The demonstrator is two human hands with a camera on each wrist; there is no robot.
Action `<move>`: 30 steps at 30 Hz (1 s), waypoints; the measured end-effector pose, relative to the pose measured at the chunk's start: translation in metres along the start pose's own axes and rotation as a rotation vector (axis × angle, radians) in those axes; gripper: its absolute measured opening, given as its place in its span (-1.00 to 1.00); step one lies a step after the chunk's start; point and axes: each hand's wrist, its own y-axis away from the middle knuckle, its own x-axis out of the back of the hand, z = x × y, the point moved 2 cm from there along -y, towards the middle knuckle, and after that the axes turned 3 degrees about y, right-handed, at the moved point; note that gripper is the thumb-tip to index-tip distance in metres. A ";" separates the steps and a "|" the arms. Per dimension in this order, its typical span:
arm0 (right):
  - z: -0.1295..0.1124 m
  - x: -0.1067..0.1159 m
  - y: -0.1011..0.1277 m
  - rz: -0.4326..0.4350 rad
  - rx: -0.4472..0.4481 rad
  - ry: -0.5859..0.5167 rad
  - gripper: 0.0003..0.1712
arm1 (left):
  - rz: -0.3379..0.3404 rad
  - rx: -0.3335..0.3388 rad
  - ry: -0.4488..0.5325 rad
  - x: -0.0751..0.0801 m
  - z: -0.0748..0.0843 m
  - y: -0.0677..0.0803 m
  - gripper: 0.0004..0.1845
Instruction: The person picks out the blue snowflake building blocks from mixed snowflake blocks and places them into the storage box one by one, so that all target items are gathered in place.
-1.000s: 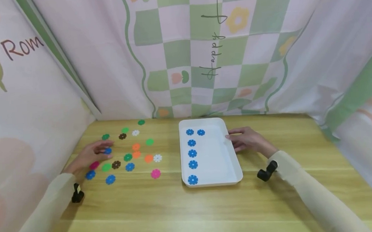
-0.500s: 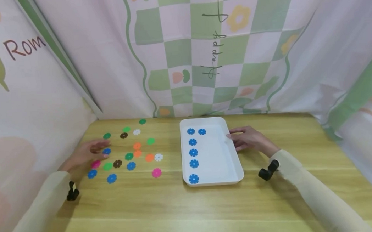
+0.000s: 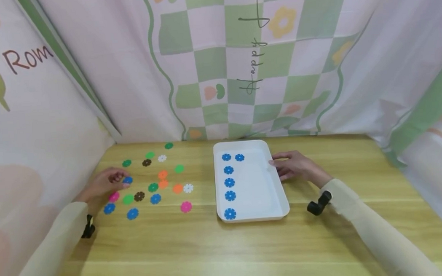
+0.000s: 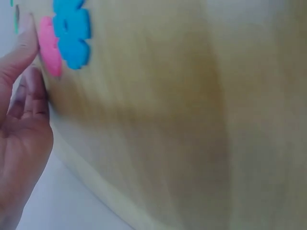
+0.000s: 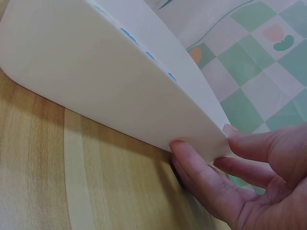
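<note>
My left hand (image 3: 104,182) is low over the left of the table, its fingers curled at a blue flower-shaped plastic disc (image 3: 127,180) and its thumb at the disc's near edge. In the left wrist view the hand (image 4: 24,110) hides that disc, while a pink disc (image 4: 50,47) and another blue disc (image 4: 72,31) show beyond the thumb. My right hand (image 3: 295,166) holds the right side of a white tray (image 3: 279,193), thumb at the rim and fingers against the outer wall. Several blue discs (image 3: 229,182) lie in the tray, most in a column along its left side.
Around my left hand lie scattered discs: green (image 3: 153,187), orange (image 3: 177,188), white (image 3: 188,188), brown (image 3: 139,196) and pink (image 3: 186,207). A patterned curtain (image 3: 216,62) hangs behind the wooden table (image 3: 213,252), with more fabric at both sides.
My left hand's fingers have curled in more at the blue disc, which has barely shifted. My right hand and the tray stay in place.
</note>
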 end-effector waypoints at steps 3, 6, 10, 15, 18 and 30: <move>-0.001 -0.001 0.000 -0.001 -0.005 0.004 -0.17 | -0.014 -0.025 0.016 0.001 0.005 0.000 -0.68; -0.003 -0.002 0.001 0.000 -0.004 0.005 -0.17 | -0.020 -0.040 0.029 0.003 0.012 -0.001 -0.73; -0.004 -0.002 0.001 0.005 -0.006 0.008 -0.19 | -0.007 -0.023 -0.011 0.003 0.016 -0.007 -0.79; -0.002 -0.001 0.002 0.005 -0.007 0.003 -0.20 | -0.001 0.045 -0.034 -0.002 0.024 -0.013 -0.76; -0.003 -0.002 0.002 0.015 -0.007 0.000 -0.22 | -0.008 0.058 -0.017 -0.004 0.031 -0.016 -0.73; -0.006 -0.008 0.004 0.028 -0.007 -0.002 -0.25 | 0.006 0.026 0.098 -0.017 0.089 -0.044 -0.67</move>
